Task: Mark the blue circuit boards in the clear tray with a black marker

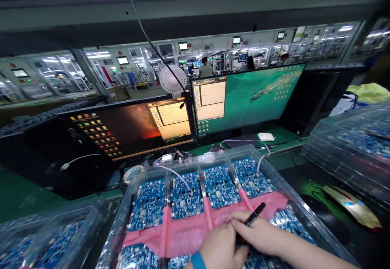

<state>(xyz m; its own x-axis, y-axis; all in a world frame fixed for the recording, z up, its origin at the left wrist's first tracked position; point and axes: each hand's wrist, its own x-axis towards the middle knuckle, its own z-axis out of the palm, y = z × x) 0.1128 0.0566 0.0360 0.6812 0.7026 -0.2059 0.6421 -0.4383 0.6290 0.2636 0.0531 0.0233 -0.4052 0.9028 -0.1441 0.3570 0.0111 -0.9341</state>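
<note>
Over the lower middle of a clear plastic tray (292, 191), my two hands meet. My right hand (258, 230) is closed around a black marker pen (255, 214), whose upper end points up and to the right. Pressed against it, my left hand (219, 242) wears a blue wristband (198, 260); its fingers are curled, and what they may hold is hidden. Beneath both hands lies a strip of pink film (183, 236) across the tray. Blue circuit boards (148, 204) sit in the tray's compartments, and thin white cables (178, 175) run to two of them.
Two monitors (250, 102) stand behind the tray, with a small white fan (173, 80) above them. More trays of boards are at the left (61, 236) and right (359, 139). A gold mouse (352, 206) rests on a dark mat. A black cable (149, 37) hangs from the shelf.
</note>
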